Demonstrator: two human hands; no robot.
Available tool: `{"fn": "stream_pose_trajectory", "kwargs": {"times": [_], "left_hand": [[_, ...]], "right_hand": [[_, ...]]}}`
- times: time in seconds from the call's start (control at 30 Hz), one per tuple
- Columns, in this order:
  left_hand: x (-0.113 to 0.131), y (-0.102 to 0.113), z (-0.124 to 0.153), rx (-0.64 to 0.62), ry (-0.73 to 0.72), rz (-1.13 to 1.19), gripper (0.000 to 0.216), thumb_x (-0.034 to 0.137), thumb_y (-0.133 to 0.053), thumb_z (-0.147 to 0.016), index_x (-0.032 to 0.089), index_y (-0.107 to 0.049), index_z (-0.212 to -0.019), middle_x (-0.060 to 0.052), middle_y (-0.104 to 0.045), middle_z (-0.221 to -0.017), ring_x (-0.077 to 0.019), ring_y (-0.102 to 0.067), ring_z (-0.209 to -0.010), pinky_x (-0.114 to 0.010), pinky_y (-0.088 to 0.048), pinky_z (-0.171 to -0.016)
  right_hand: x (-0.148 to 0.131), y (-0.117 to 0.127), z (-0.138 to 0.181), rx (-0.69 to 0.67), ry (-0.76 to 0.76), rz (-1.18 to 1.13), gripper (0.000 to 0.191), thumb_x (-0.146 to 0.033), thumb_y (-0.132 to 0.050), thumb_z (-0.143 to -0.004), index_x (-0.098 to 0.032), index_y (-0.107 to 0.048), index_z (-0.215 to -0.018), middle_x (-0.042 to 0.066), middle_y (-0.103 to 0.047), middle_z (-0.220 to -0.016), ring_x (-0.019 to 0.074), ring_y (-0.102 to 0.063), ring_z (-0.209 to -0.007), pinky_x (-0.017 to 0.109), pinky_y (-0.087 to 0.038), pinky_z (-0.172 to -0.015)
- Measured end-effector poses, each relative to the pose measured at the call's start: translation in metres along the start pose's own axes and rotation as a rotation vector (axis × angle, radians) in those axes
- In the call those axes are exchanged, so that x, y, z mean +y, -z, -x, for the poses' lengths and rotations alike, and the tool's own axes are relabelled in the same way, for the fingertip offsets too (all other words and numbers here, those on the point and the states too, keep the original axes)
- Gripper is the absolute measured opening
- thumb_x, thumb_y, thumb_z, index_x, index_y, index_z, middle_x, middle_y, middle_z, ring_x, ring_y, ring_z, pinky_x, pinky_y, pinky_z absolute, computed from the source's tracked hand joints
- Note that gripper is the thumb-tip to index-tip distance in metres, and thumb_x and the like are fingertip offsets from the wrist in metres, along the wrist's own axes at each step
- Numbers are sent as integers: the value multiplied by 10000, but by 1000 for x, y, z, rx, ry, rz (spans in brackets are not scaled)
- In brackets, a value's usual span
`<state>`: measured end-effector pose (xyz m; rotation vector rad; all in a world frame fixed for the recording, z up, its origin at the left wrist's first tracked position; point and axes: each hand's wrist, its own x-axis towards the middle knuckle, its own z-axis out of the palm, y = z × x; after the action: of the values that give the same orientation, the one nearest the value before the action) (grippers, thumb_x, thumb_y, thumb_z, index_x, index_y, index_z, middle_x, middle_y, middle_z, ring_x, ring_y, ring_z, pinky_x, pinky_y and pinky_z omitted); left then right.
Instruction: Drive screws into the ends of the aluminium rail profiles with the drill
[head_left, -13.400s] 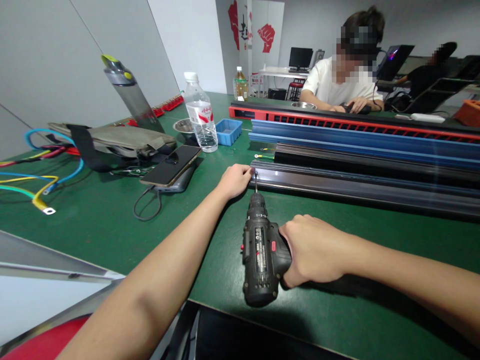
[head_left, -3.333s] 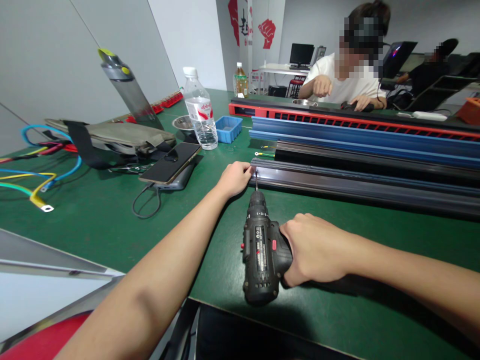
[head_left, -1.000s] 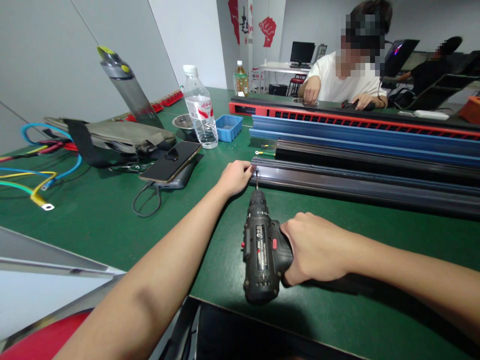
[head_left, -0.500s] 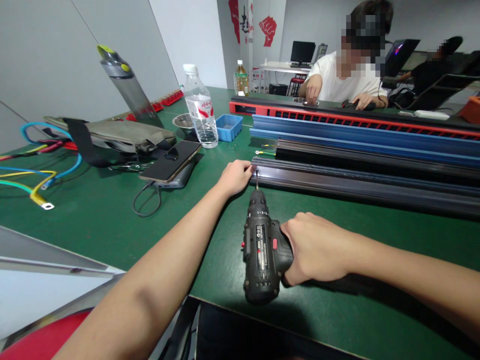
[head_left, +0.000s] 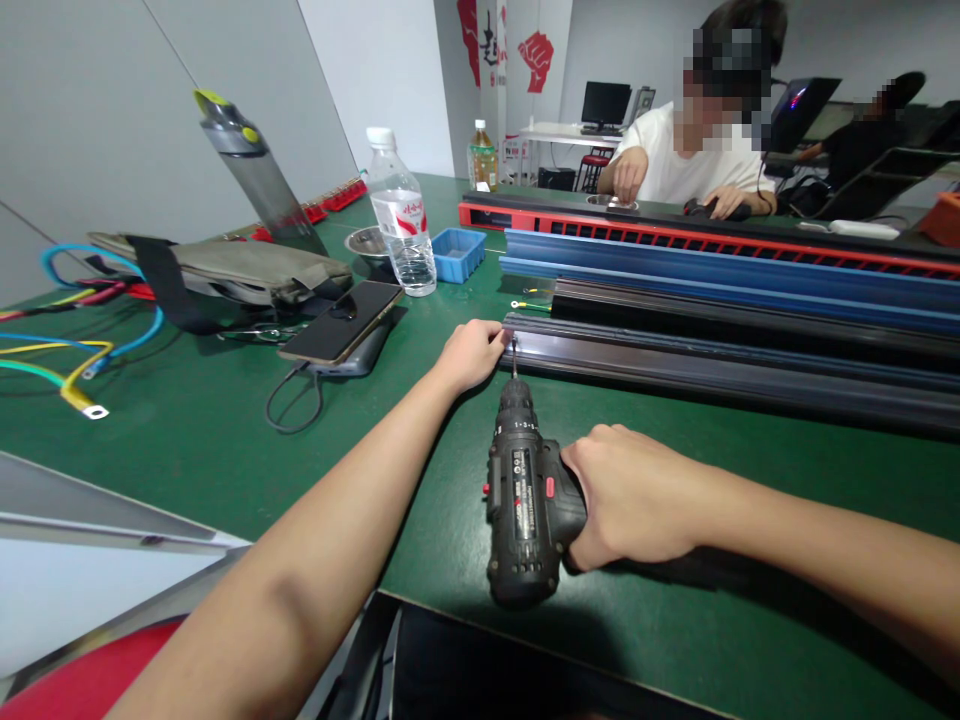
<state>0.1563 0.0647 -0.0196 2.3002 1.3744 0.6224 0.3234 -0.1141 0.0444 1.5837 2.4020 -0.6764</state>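
Observation:
My right hand [head_left: 630, 495] is wrapped round the handle of a black cordless drill [head_left: 517, 510]. The drill points away from me, and its thin bit [head_left: 514, 363] meets the left end of a long dark metal profile [head_left: 675, 375] lying on the table. At that same end my left hand [head_left: 474, 354] is closed on the profile, fingers against its edge beside the bit tip. Whether a screw sits at the tip is too small to tell. Just behind lies a black profile [head_left: 720, 325], with a green-yellow wire [head_left: 534, 306] at its left end.
Farther back on the green table [head_left: 360, 440] lie a blue profile [head_left: 712, 270] and a red-black rail [head_left: 675, 228]. To the left are a water bottle [head_left: 409, 225], a blue bin [head_left: 457, 256], a phone [head_left: 345, 320], a bag [head_left: 240, 265] and cables [head_left: 71, 392]. A person [head_left: 690, 150] sits opposite.
Both my hands and the drill stay in almost the same place. Across the table, the person's hand at the small dish has shifted slightly.

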Motion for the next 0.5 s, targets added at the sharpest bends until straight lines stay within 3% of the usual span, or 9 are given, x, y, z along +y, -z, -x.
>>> {"fn": "stream_pose_trajectory", "kwargs": {"times": [0.5], "left_hand": [[2,0,1,-10,14,-21,350,320,-453,-919,137,-724,-793,-70,-686,-740,-187,-560,-673,-262,-364,-637]], "right_hand": [[-1,1,0,-8,1,-3,325,-493,-707,-570,-200,-693,-709,56,-687,-668,190,-604,-579,266,-334,-490]]}}
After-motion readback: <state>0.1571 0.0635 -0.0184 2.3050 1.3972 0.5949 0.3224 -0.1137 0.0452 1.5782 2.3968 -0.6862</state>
